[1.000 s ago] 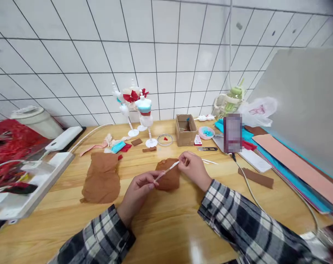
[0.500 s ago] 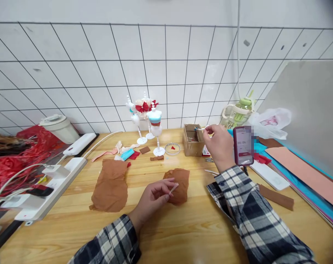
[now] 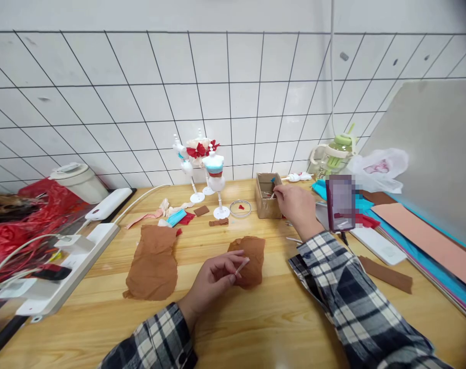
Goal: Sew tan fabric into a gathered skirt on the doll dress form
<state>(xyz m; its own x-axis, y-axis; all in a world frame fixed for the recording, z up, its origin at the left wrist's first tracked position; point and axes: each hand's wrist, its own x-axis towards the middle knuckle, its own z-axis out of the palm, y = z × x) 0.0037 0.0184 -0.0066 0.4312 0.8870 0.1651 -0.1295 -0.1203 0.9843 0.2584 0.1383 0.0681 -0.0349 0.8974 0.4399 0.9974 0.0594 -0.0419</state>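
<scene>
My left hand (image 3: 213,282) is closed in a pinch on a thin whitish strip (image 3: 242,266), held over a crinkled brown paper piece (image 3: 254,251). A larger crinkled brown paper piece (image 3: 154,266) lies to its left. At the right side of a small cardboard box (image 3: 269,207), my right hand (image 3: 298,205) has its fingertips pinched over the opening. A small pale tip shows beneath those fingers; what it belongs to is hidden. Behind stand small white mannequin stands, the nearest mannequin (image 3: 216,182) wrapped in light blue and brown.
Left of me run a white power strip (image 3: 69,269) and cables, beside red plastic bags (image 3: 52,210). A clear ring (image 3: 240,208) and coloured scraps (image 3: 177,218) lie mid-table. On the right are a propped phone (image 3: 340,205), a green-lidded bottle (image 3: 338,154) and coloured sheets (image 3: 428,236).
My right hand has moved left and down to the box's opening from above its right side; the white piece in it is now mostly out of sight. My left hand has stayed nearly still.
</scene>
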